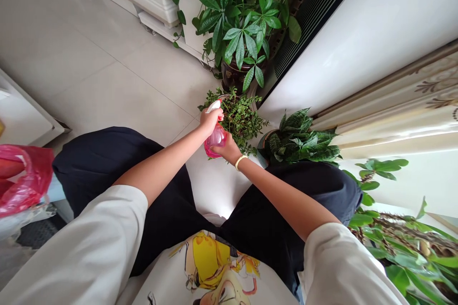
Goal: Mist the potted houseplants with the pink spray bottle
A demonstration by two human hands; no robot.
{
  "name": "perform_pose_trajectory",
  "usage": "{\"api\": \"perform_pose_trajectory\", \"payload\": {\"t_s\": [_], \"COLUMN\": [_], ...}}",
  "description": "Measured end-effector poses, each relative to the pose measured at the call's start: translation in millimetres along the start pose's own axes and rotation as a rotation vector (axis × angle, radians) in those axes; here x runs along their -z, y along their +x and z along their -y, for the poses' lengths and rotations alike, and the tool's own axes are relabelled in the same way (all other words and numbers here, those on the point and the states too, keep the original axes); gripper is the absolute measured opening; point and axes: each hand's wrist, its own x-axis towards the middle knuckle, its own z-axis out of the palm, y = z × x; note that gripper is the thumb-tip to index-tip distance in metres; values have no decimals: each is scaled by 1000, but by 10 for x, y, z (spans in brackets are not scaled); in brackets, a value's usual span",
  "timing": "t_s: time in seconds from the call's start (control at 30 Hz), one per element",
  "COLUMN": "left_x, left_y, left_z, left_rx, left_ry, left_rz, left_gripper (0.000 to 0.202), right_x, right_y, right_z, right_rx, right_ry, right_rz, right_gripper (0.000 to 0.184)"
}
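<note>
Between my knees I hold a pink, see-through spray bottle (pixel 217 139) with a white and red spray head, tilted toward a small-leaved bushy plant (pixel 243 116). My left hand (pixel 212 120) is wrapped round the neck and trigger area of the bottle. Lower down, my right hand (pixel 229 147) grips the side of its round body; a pale yellow bangle circles that wrist. The nozzle points at the plant's leaves, just above them. Whether any spray is coming out cannot be made out.
Behind the bushy plant stands a dark pot (pixel 234 76) with a tall leafy plant. A snake plant (pixel 304 138) is at the right, near a curtain (pixel 393 105) and a white upright appliance (pixel 343 33). White cabinets (pixel 153 0) line the back; a red plastic bag (pixel 26 178) is at the left.
</note>
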Motion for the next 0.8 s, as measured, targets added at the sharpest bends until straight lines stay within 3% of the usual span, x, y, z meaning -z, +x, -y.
{"api": "perform_pose_trajectory", "payload": {"t_s": [0.13,0.3,0.57,0.8], "left_x": [-29,38,119,223], "left_y": [-19,-53,-65,-86], "left_z": [5,149,397,498], "left_rx": [22,89,151,198], "left_ry": [-31,111,156,226], "left_rz": [20,-39,-40,-34], "left_gripper": [32,19,36,13], "right_x": [2,-74,-177,-247], "right_y": [2,-54,-146,-200], "right_z": [-47,-128,-175,-215], "right_rx": [-26,-71,-188,-220], "right_ry": [12,15,22,53], "right_rz": [6,53,99,112], "right_gripper": [97,95,90,77]}}
